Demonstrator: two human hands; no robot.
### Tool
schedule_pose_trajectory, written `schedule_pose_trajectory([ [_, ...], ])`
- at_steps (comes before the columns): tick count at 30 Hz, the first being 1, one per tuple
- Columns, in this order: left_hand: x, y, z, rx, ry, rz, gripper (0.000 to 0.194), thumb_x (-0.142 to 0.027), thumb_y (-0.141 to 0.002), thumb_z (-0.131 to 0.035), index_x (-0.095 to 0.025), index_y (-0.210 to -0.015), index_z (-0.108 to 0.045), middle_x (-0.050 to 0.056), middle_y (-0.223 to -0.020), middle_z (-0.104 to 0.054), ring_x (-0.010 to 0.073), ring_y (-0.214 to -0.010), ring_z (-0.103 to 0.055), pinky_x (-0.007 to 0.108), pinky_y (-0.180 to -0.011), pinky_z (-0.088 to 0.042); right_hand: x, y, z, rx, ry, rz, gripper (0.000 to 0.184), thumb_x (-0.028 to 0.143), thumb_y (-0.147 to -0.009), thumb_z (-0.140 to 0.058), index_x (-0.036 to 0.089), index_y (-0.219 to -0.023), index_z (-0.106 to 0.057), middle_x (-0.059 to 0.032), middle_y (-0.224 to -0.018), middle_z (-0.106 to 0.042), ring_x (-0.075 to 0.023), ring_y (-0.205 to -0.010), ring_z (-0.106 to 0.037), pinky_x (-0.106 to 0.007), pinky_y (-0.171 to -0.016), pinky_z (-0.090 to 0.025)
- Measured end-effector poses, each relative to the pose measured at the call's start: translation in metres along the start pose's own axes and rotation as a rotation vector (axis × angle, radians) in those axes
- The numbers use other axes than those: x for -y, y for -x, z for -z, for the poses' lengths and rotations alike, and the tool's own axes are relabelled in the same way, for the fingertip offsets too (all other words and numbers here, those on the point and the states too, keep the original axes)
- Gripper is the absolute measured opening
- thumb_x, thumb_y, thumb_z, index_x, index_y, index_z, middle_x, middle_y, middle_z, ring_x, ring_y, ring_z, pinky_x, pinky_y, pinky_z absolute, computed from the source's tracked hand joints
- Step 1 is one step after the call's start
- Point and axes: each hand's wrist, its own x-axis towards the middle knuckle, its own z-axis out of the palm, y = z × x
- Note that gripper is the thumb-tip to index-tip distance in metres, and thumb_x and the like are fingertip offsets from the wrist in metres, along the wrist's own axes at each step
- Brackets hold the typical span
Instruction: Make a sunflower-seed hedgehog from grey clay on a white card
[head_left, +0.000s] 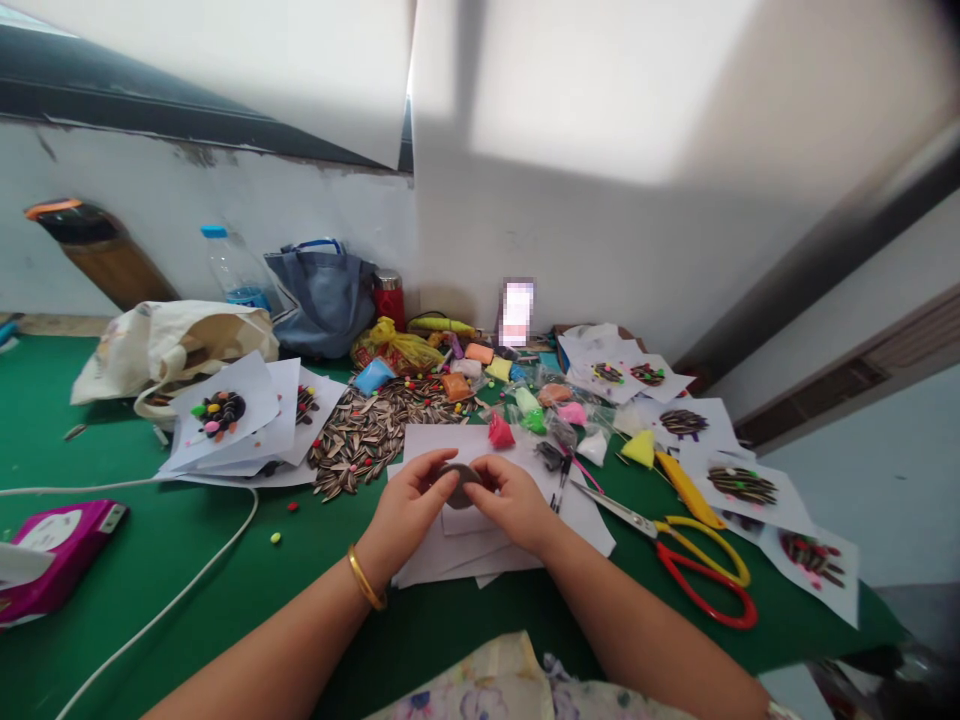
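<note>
Both hands hold a flat, round, grey-brown disc (461,487), which looks like modelling clay, just above white paper sheets (577,545). My left hand (409,505) grips its left side, thumb on top and fingers curled around the edge. On the other side my right hand (516,503) pinches the rim the same way. Beyond the hands lie soft clay lumps in clear bags, among them a red one (500,432), a green one (534,420) and a white one (593,447). A heap of striped sunflower seeds (367,440) spreads to the left.
Large scissors (652,525) with red and yellow handles lie right of the paper, beside a yellow cutter (686,487). Paper sheets with seed-and-clay pictures (742,487) line the right edge; more (221,415) are stacked left. A white cable (187,590) crosses the green table.
</note>
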Motion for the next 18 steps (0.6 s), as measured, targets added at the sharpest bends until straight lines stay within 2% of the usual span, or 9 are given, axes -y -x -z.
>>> schedule_pose_trajectory([
  [5,0.0005,-0.0021,-0.0006,0.042,0.008,0.047,0.023,-0.033,-0.072,-0.072,-0.015,-0.086,-0.070,0.006,-0.083,-0.072,0.0202,-0.077,-0.067,0.032,-0.074,-0.054,0.0027,0.0006,-0.0002,-0.012,0.014,0.022,0.012,0.025,-0.079,-0.060,0.018,-0.089,-0.061,0.0007,-0.080,-0.062,-0.0135,-0.073,-0.057,-0.026,-0.068,-0.043],
  [8,0.0001,-0.0023,-0.0004,0.028,0.046,0.062,0.024,-0.032,-0.073,-0.071,-0.015,-0.089,-0.068,0.006,-0.085,-0.072,0.0199,-0.079,-0.067,0.032,-0.074,-0.053,0.0006,0.0004,-0.0003,-0.013,0.019,0.013,0.018,0.026,-0.076,-0.063,0.019,-0.093,-0.060,0.0012,-0.083,-0.062,-0.0136,-0.074,-0.056,-0.026,-0.068,-0.043],
  [12,0.0025,-0.0015,-0.0001,0.068,0.017,0.029,0.030,-0.034,-0.075,-0.070,-0.016,-0.099,-0.068,0.007,-0.095,-0.071,0.0203,-0.083,-0.066,0.033,-0.076,-0.053,-0.0017,-0.0007,-0.0006,-0.024,0.020,-0.005,0.013,0.026,-0.077,-0.061,0.019,-0.089,-0.059,0.0021,-0.076,-0.061,-0.0133,-0.069,-0.054,-0.025,-0.065,-0.041],
  [15,0.0055,-0.0022,0.0007,0.051,-0.062,0.004,0.024,-0.035,-0.074,-0.070,-0.016,-0.087,-0.068,0.006,-0.086,-0.069,0.0192,-0.079,-0.063,0.031,-0.073,-0.051,-0.0007,-0.0010,-0.0005,-0.014,0.061,0.013,0.011,0.024,-0.075,-0.060,0.019,-0.085,-0.060,0.0022,-0.076,-0.060,-0.0130,-0.070,-0.051,-0.025,-0.065,-0.040],
  [18,0.0065,-0.0028,0.0015,0.060,-0.038,0.041,0.024,-0.039,-0.078,-0.066,-0.015,-0.081,-0.066,0.004,-0.077,-0.066,0.0170,-0.072,-0.060,0.028,-0.067,-0.048,0.0004,-0.0009,0.0002,0.005,0.028,0.007,0.013,0.027,-0.076,-0.062,0.018,-0.085,-0.060,0.0024,-0.075,-0.059,-0.0127,-0.070,-0.051,-0.025,-0.065,-0.040],
])
